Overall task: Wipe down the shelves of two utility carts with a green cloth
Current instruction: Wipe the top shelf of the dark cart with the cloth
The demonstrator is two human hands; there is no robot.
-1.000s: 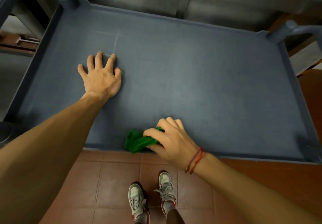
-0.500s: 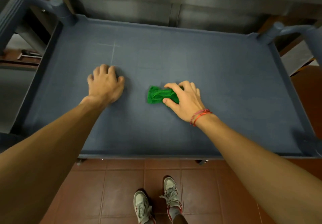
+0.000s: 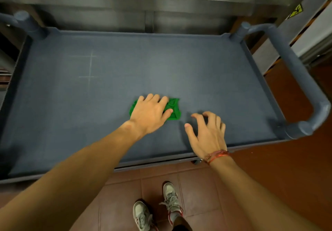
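A blue-grey utility cart's top shelf (image 3: 206,72) fills the view, with a raised rim all round. The bunched green cloth (image 3: 173,108) lies near the shelf's middle. My left hand (image 3: 150,113) presses flat on the cloth, covering its left half, thumb on its near edge. My right hand (image 3: 206,131) hovers just right of the cloth, fingers spread and curled, holding nothing. A red string bracelet sits on the right wrist.
The cart's thick handle (image 3: 296,76) curves along the right side; a post (image 3: 27,22) stands at the far left corner. A stainless steel counter front (image 3: 161,2) runs behind the cart. Red floor tiles (image 3: 269,173) and my shoes (image 3: 158,209) lie below.
The cloth passed from my right hand to my left. The left hand came off the shelf's left part onto the cloth; the right hand let go and drew back to the right.
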